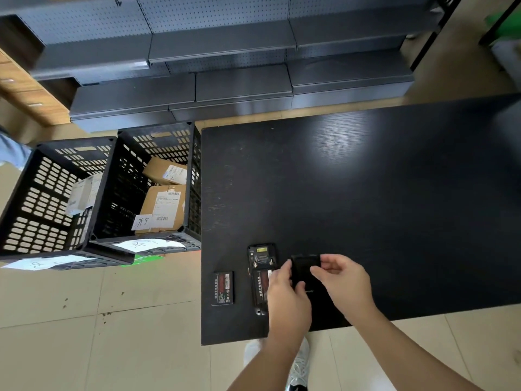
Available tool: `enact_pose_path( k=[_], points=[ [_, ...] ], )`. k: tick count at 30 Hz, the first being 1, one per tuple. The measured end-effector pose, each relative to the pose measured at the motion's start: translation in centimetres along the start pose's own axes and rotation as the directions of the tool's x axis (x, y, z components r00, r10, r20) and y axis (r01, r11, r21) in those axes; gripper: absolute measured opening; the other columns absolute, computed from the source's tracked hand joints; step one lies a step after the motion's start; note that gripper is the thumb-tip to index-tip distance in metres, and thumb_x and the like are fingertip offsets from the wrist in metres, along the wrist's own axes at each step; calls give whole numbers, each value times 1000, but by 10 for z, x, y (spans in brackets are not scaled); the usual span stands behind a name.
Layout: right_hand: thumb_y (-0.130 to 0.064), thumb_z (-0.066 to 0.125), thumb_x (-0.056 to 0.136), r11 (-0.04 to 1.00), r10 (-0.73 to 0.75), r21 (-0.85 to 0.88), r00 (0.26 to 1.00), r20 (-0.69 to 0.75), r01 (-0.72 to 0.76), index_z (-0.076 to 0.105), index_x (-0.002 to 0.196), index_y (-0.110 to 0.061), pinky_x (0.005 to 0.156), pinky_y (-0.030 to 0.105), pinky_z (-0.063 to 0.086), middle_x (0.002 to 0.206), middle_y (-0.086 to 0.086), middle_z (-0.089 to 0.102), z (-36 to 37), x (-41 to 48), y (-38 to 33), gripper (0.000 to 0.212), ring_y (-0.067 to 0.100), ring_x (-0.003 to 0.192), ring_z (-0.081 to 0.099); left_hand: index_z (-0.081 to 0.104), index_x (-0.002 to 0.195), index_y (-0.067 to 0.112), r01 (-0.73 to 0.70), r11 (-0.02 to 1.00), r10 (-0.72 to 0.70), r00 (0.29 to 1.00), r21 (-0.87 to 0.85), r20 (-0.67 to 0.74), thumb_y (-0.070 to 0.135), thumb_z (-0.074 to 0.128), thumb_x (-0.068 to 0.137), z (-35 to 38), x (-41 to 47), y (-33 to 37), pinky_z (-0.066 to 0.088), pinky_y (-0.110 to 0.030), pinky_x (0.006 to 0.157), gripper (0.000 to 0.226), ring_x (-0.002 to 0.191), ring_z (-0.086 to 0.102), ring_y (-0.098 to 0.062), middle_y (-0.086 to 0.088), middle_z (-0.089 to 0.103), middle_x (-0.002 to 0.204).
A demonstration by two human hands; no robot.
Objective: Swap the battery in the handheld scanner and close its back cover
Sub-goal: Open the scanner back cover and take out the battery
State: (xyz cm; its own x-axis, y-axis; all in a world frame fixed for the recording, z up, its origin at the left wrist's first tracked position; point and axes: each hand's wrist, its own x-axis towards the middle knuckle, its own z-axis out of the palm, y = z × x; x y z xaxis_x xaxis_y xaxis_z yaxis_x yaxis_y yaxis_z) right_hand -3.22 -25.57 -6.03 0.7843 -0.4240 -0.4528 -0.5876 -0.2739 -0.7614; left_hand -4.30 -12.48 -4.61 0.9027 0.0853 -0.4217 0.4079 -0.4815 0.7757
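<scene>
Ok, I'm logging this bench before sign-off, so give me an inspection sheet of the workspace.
Surface: black table, mostly bare, glare patch near its middle.
Job's things: scanner face down, back open, a battery seated in its bay; spare battery lying apart to its left; back cover held above the table, not yet fitted.
Clutter: nothing seen on the table.
Grips: left hand and right hand both pinch the cover.
Cables: nothing seen.
Surroundings: two black crates on the floor holding cardboard boxes; grey shelving behind.
</scene>
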Motion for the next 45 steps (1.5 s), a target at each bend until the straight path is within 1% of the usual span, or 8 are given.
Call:
enact_pose_path(
  k=[8,15,20,27,30,33,38,45],
  points=[
    [-24,81,77,988,39,-149,999,17,-36,72,113,-22,72,13,44,87,-16,68,-8,18,27,37,-1,81,63,34,150,11,76,993,-89,986,89,144,-3,42,91,33,0,5,38,-12,79,61,92,51,-11,-3,42,127],
    [-23,78,81,980,14,-200,1000,-11,-16,70,118,-20,66,6,37,88,-15,66,-1,20,35,39,-4,77,58,25,153,9,94,977,-127,977,191,172,-4,44,86,42,3,1,40,-23,99,71,121,44,-24,-6,37,139],
    [-23,78,82,966,-43,-257,998,-37,32,70,120,-19,76,15,46,102,-5,71,4,18,38,39,2,82,61,16,155,10,59,967,-115,970,249,216,-5,44,85,45,1,-2,32,-17,90,77,119,40,-23,-3,30,141],
    [-24,77,82,950,-218,-250,971,-99,188,72,112,-21,65,2,42,94,-8,67,0,4,27,30,-4,77,61,38,148,12,-100,984,80,988,150,135,13,51,96,15,-7,-5,39,-11,85,53,97,56,-7,7,43,118],
    [-20,81,76,914,-373,-168,928,19,370,76,105,-19,69,3,47,83,-9,66,15,-14,21,30,-1,78,65,55,136,16,-172,970,174,985,170,1,15,60,93,-23,-4,-28,45,-15,85,43,91,57,-5,9,51,108],
    [-26,81,76,873,-413,-183,884,218,453,74,112,-17,73,15,55,87,-9,66,42,-26,22,37,3,74,65,59,131,14,-113,969,136,986,220,-93,15,64,91,-58,0,-54,44,-21,90,40,101,59,-12,8,53,109],
    [-33,80,74,819,-411,-282,854,319,500,68,122,-19,75,26,59,94,-5,65,64,-25,25,52,1,74,61,58,133,13,-175,934,182,983,312,7,18,64,91,-75,3,-80,34,-13,90,43,105,56,-11,6,58,115],
    [-34,80,78,780,-398,-325,824,404,536,65,127,-15,79,26,59,102,-3,65,61,-17,23,55,3,80,64,54,137,9,-244,893,211,969,378,129,26,59,95,-77,13,-90,44,-25,92,46,106,58,-18,-4,62,115]
  ],
)
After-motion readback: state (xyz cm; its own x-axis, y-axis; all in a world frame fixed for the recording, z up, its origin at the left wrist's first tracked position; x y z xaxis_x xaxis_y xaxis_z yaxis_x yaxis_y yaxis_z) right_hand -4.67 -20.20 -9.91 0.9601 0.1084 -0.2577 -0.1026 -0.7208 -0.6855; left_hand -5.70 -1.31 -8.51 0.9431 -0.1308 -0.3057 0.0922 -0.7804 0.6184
